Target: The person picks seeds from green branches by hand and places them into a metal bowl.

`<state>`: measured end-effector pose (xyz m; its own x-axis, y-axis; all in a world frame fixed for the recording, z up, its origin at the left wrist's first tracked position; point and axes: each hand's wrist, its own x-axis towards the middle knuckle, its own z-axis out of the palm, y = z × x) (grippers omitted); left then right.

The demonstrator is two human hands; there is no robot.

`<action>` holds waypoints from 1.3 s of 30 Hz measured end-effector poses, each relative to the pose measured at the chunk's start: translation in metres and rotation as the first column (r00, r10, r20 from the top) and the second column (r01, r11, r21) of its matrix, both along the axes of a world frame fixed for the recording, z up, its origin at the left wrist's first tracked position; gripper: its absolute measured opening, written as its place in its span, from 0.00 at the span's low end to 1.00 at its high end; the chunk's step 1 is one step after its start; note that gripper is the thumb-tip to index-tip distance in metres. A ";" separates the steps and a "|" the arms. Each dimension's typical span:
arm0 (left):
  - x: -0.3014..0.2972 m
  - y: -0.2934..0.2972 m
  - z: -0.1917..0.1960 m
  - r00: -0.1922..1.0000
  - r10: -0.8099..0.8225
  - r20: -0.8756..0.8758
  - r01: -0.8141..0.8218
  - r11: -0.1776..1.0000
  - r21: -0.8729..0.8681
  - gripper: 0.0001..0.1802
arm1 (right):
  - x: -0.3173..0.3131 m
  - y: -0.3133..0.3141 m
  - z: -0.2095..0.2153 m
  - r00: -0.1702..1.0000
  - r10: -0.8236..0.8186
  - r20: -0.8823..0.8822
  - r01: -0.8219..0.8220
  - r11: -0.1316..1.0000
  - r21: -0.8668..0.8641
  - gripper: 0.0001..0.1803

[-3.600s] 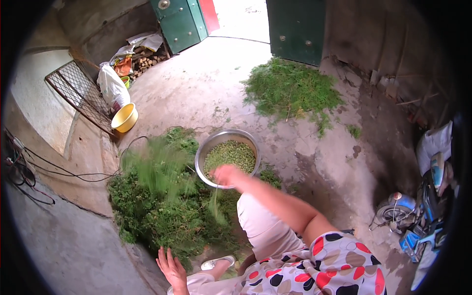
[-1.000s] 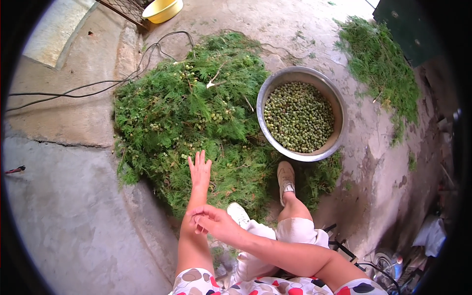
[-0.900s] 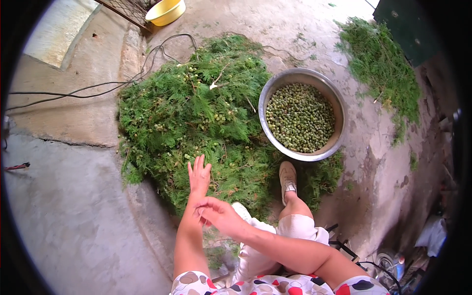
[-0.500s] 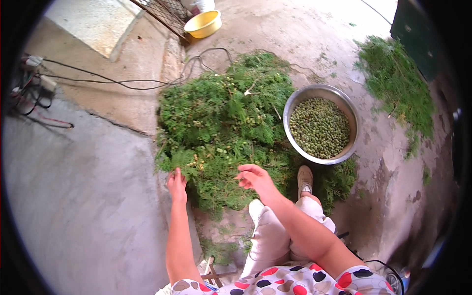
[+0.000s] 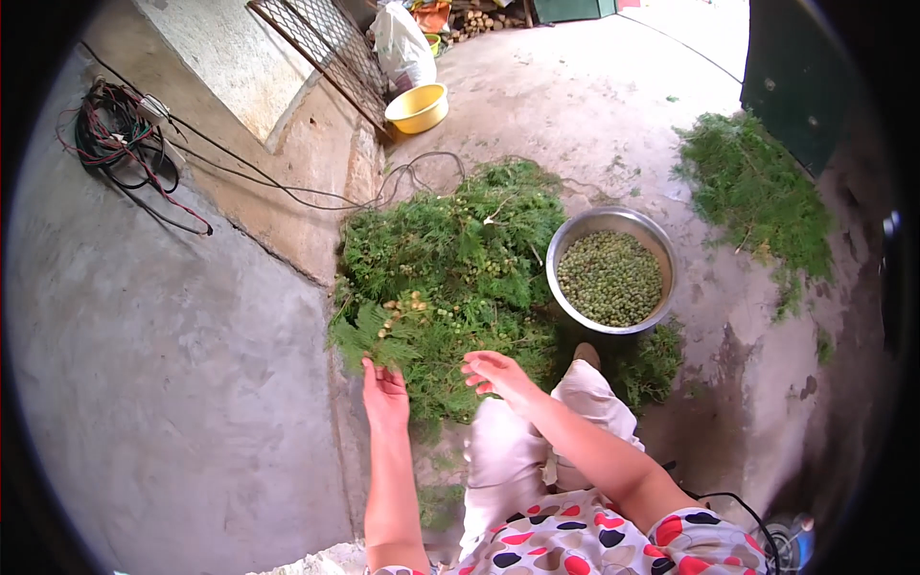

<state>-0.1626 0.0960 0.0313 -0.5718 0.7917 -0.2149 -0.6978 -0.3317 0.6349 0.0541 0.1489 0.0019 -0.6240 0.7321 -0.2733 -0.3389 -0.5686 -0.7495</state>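
My left hand [image 5: 386, 395] is closed round the lower end of a green conifer sprig [image 5: 376, 332]. Yellowish round cones [image 5: 404, 310] show on the sprig's far part. My right hand [image 5: 494, 372] hovers a little to the right, over the near edge of a big heap of cut evergreen branches [image 5: 460, 235]. Its fingers are loosely bent and apart, with nothing visible in them. Right of the heap stands a wide metal basin [image 5: 670, 251] holding many small green cones [image 5: 610, 278].
More cut branches [image 5: 757, 192] lie at the far right beside a dark green panel [image 5: 795, 86]. A yellow tub [image 5: 418, 109] and a white sack [image 5: 402, 48] stand by a mesh frame [image 5: 321, 48]. Coiled wires [image 5: 115, 134] lie at left, a black cable running toward the heap.
The view has tilted up, showing more of the far floor. My left hand has drawn the sprig up from the heap, nearer my right hand, which keeps its loosely bent pose.
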 end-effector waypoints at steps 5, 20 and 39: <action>0.097 -0.027 0.022 0.995 -0.095 0.000 0.095 0.993 0.071 0.14 | 0.001 -0.018 0.036 0.975 -0.185 -0.124 0.191 0.981 0.038 0.23; 0.125 -0.117 0.069 0.906 -0.407 0.114 0.372 0.896 0.242 0.29 | 0.079 -0.025 0.065 0.870 -0.494 -0.013 0.480 0.851 -0.215 0.06; 0.198 -0.186 0.231 0.720 -0.683 -0.120 0.536 0.439 0.722 0.29 | 0.096 -0.042 0.001 0.899 -0.438 -0.020 0.421 0.874 -0.241 0.08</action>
